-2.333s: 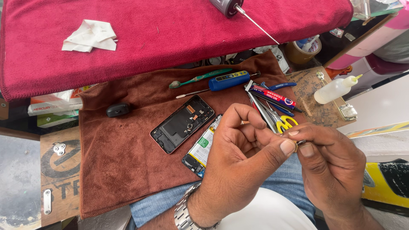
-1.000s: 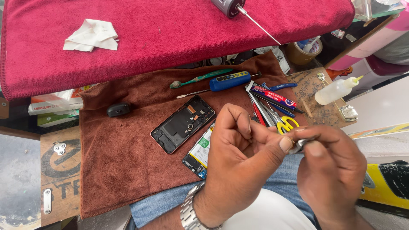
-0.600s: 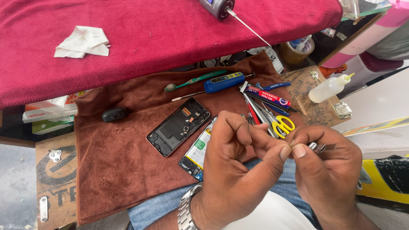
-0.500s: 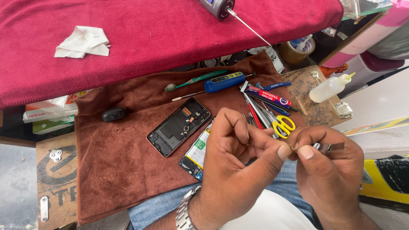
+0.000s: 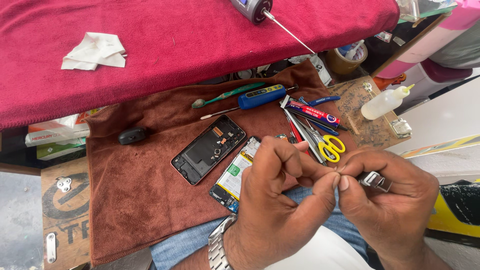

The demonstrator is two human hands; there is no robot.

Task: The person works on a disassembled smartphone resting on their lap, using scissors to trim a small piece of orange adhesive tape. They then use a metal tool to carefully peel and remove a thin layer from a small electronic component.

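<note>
Now, compared with 0.5 s earlier, the 2 hands sit at almost the same place over the lap, and the thumbs have closed until their tips meet; the layout on the cloth is unchanged.

On the brown cloth (image 5: 150, 200), far and left of the hands, lies an opened phone back shell (image 5: 209, 149). Just right of it lies a phone board with a green and yellow label (image 5: 234, 175), its near end hidden behind the left hand (image 5: 280, 200). Farther off are a green toothbrush (image 5: 227, 94) and a blue screwdriver (image 5: 261, 96). Yellow-handled scissors (image 5: 330, 147) lie just far of the right hand (image 5: 390, 200), beside a red tube (image 5: 312, 111). A squeeze bottle (image 5: 382, 102) stands at the far right. A black oval piece (image 5: 132, 135) lies at the left.

Left-hand fingers are curled narrow, thumb and forefinger pinched against the right thumb. Right-hand fingers grip a small metal part (image 5: 376, 180), held above the lap at the near right. What sits inside the pinch cannot be told.
</note>
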